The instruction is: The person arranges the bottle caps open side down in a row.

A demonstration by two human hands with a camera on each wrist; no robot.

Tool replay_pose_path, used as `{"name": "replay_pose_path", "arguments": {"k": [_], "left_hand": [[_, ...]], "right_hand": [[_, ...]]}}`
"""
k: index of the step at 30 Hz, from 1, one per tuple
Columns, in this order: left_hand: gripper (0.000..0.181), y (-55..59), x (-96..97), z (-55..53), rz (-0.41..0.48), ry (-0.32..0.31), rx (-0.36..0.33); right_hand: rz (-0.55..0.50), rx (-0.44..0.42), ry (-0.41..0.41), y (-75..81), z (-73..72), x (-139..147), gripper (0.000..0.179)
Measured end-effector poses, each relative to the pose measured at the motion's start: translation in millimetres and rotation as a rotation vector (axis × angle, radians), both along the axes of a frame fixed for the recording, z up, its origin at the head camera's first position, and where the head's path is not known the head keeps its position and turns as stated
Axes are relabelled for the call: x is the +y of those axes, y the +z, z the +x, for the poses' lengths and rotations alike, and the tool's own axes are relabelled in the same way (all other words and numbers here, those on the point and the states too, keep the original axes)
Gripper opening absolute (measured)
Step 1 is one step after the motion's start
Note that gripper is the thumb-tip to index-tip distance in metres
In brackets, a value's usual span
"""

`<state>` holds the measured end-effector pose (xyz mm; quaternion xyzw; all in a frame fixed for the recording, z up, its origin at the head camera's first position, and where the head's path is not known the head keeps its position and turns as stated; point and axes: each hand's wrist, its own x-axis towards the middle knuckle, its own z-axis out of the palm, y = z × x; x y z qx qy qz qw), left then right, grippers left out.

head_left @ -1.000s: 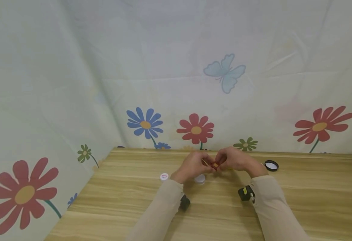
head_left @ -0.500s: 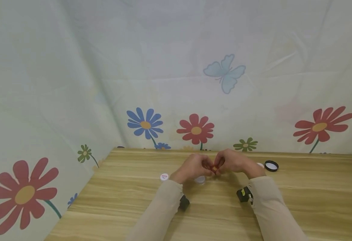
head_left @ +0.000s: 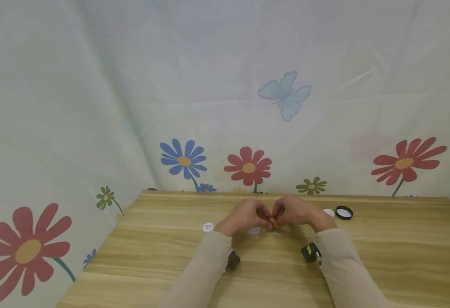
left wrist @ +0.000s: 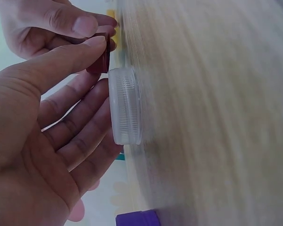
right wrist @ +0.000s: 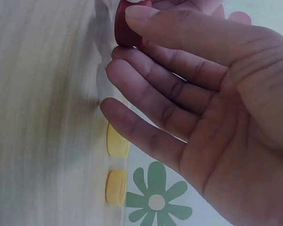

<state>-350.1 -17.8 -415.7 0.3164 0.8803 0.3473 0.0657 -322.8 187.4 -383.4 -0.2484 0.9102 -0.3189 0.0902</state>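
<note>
Both hands meet near the back of the wooden table, around a small dark red bottle cap (head_left: 272,220) with an orange patch on it. My left hand (head_left: 245,216) pinches the cap (left wrist: 100,63) between thumb and fingers, as the left wrist view shows. From the other side my right hand (head_left: 296,211) pinches the same cap (right wrist: 128,28), thumb on its near face. Its other fingers are loosely extended. A clear ridged plastic lid (left wrist: 125,106) stands on the table close beside the left fingers. The cap is partly covered by the fingers in every view.
A white printed lid (head_left: 207,227) lies left of the hands. To the right are a white lid (head_left: 329,212) and a black-rimmed lid (head_left: 344,212). Two yellow caps (right wrist: 117,141) stand beyond the right hand, and a purple cap (left wrist: 137,219) shows in the left wrist view.
Both hands have come slightly down toward the table and the person, with the red cap between them. A white lid beside the right wrist shows more fully.
</note>
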Motion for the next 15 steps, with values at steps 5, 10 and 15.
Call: {"name": "replay_pose_path", "arguments": {"k": [5,10,15], "left_hand": [[0.017,0.0,0.6,0.5,-0.016,-0.009,0.015],[0.017,-0.5,0.8,0.1,-0.025,-0.016,0.018],[0.018,-2.5,0.5,-0.9,-0.020,-0.028,0.019]], "right_hand": [[0.012,-0.009,-0.005,-2.0,1.5,-1.3,0.018],[0.036,-0.014,-0.017,-3.3,2.2,-3.2,0.019],[0.041,-0.014,-0.017,-4.5,2.5,-4.5,0.019]]}}
